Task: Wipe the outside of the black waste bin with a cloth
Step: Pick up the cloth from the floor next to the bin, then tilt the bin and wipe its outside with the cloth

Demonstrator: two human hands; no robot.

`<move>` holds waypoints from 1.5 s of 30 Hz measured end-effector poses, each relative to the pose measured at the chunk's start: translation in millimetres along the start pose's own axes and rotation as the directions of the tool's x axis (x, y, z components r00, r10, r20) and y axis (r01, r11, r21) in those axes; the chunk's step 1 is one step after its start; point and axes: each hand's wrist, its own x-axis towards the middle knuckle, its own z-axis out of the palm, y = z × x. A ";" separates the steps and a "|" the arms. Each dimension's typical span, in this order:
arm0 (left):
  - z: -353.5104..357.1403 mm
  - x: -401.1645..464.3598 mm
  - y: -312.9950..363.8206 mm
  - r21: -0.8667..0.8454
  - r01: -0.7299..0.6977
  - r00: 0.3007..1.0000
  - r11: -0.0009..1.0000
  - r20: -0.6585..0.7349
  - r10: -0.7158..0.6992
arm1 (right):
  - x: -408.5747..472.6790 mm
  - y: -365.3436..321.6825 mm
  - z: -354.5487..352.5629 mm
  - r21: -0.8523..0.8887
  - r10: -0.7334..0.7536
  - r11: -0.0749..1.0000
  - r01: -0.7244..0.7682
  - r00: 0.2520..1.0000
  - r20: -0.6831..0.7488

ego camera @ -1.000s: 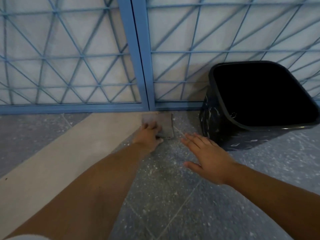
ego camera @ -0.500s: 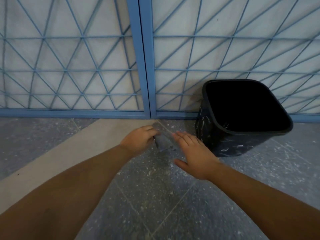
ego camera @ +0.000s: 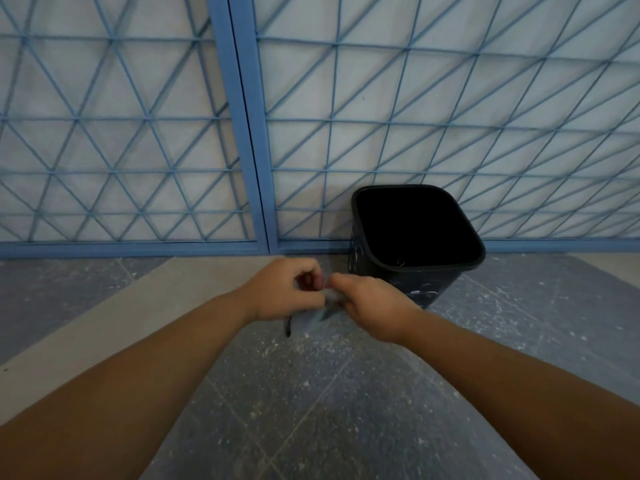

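The black waste bin [ego camera: 426, 284] stands upright on the floor against the blue grille, its open mouth dark and its sides streaked with white marks. A small grey cloth [ego camera: 320, 311] hangs between my two hands, above the floor and just left of the bin. My left hand [ego camera: 284, 292] is closed on the cloth's left part. My right hand [ego camera: 372, 306] pinches its right part, close to the bin's near left corner without touching it. Most of the cloth is hidden by my fingers.
A blue metal grille [ego camera: 249, 133] with diagonal bars over a pale panel runs across the back. The floor is speckled grey tile [ego camera: 311, 393] with a beige strip [ego camera: 145, 306] slanting on the left.
The cloth was lifted off the floor by my left hand and drawn back toward me. My right hand, open before, has closed on it. The view pulled away from the bin.
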 end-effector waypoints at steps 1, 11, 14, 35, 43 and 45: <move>-0.1 2.8 6.8 -0.151 0.058 0.997 0.987 0.064 -0.049 | -2.8 -2.0 -8.5 0.011 -0.022 1.000 0.022 1.000 -0.006; 49.0 21.2 29.2 -0.606 0.102 0.989 0.789 0.147 -0.015 | -10.0 16.7 -57.7 0.086 -0.066 0.992 0.091 0.966 -0.251; 56.9 26.1 17.0 -0.549 0.100 0.993 0.830 0.001 -0.120 | -11.4 46.6 -61.7 0.001 -0.016 1.000 0.017 0.965 -0.263; 85.2 64.5 -68.7 -0.651 0.322 0.754 0.687 -0.263 -0.602 | 26.5 44.0 -19.4 -0.341 0.213 0.905 -0.254 0.965 -0.153; 119.9 59.3 -69.4 -0.932 0.206 0.654 0.297 -0.094 -0.751 | 26.4 20.4 -11.0 -0.305 0.178 0.942 -0.140 0.979 0.100; 126.7 61.4 -73.1 -0.970 0.146 0.638 0.196 -0.060 -0.768 | 25.0 23.4 -12.4 -0.325 0.180 0.936 -0.133 0.977 0.118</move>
